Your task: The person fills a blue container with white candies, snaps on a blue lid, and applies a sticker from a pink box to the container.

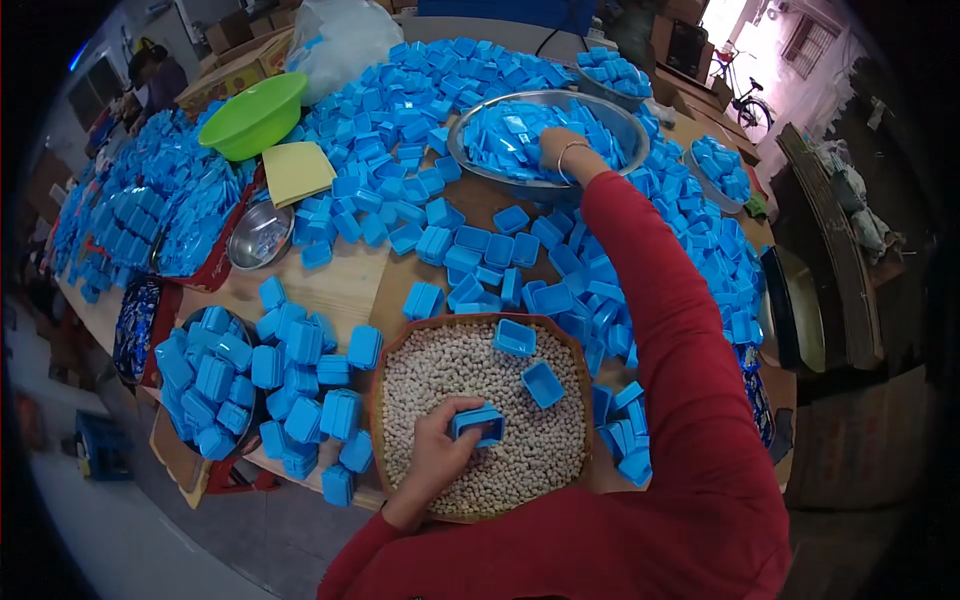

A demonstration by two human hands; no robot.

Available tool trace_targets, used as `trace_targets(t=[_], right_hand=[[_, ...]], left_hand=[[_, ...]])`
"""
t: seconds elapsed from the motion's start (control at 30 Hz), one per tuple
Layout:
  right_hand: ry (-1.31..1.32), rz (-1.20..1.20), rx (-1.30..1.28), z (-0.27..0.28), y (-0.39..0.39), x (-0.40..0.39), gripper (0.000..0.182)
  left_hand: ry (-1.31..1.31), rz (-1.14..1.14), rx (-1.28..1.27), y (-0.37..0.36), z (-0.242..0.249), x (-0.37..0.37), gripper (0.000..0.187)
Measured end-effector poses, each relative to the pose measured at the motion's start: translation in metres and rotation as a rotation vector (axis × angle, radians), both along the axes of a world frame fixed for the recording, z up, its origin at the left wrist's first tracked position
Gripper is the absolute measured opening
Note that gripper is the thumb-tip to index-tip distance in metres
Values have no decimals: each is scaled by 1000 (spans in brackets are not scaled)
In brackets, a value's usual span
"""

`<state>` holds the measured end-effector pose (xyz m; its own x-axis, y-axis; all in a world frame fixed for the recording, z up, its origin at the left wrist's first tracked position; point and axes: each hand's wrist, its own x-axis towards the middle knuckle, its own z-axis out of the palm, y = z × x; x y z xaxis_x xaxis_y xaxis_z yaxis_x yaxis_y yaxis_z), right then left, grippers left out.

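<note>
My left hand (pixel 440 450) is closed around a small blue plastic box (pixel 480 425), its open side facing right, above a tray of small pale round beads or beans (pixel 430 360). Two more open blue boxes, one near the tray's back edge (pixel 514 338) and one to its right (pixel 543 384), lie on the beads. My right hand (pixel 562 150), with a bracelet at the wrist, reaches into a wide metal bowl (pixel 465 165) of flat, shiny blue pieces (pixel 510 125). Its fingers are bent together and down among them; what they grip is hidden.
Loose blue boxes (pixel 400 120) cover much of the table. Stacked closed-looking blue boxes (pixel 305 345) stand at left. A green basin (pixel 255 115), yellow paper (pixel 298 172) and small metal bowl (pixel 262 235) lie at back left. Another person (pixel 160 75) is at far left.
</note>
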<state>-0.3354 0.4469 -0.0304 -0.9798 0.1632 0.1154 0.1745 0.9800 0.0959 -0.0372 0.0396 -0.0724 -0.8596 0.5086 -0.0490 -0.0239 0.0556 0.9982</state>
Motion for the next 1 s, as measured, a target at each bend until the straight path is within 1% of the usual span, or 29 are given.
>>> trace_targets(t=[0.07,0.1,0.17,0.2,0.23,0.3,0.33,0.37,0.43,0.47,0.5,0.57,0.6,0.67,0.7,0.73,0.83,0.93,1.0], right_hand=[[55,77,-149,27,-7,30,27],[106,136,-166,34,-7,45,23],[467,384,-109,33,-6,88,22],[571,409,-97,34,-11,112,22],[665,432,-100,43,-26,142,21],[490,320,-520,43,-54,210,21],[321,253,-862,47,-83,249,20],[155,180,-1185,49,-109,288,21],[-8,69,-1396,31,-142,348,21],[-34,21,-1421,12,-152,371,21],[-59,-22,-1445,-9,-161,389,21],[16,40,-1163,-35,-176,413,23],[126,75,-990,-36,-185,416,28],[199,202,-693,-25,-199,414,31],[236,261,-542,-21,-204,414,32],[110,228,-571,-22,-207,414,34],[9,298,-455,-33,-208,413,34],[67,320,-473,-32,-210,415,34],[82,333,-458,-38,-208,417,32]], left_hand=[[-211,7,119,-1,2,0,25],[-95,-15,111,-2,-2,-1,24],[-211,-50,90,-2,-2,-1,23],[-271,-50,102,-1,2,-2,22],[-383,-55,143,-1,0,-6,21],[-622,-56,209,-5,-3,-1,21],[-705,-65,252,-5,2,-4,22],[-694,-61,247,-6,4,-5,23],[-678,-58,259,-12,9,-2,24],[-671,-54,282,-14,12,0,25],[-657,-65,308,-18,13,2,31],[-671,-76,395,-27,21,3,39],[-753,-108,508,-32,24,2,38],[-768,-116,538,-37,33,5,45],[-771,-121,534,-41,35,6,53],[-714,-121,501,-43,38,10,55],[-565,-135,412,-49,40,18,62],[-401,-75,293,-49,39,28,61],[-318,-72,301,-46,40,33,57]])
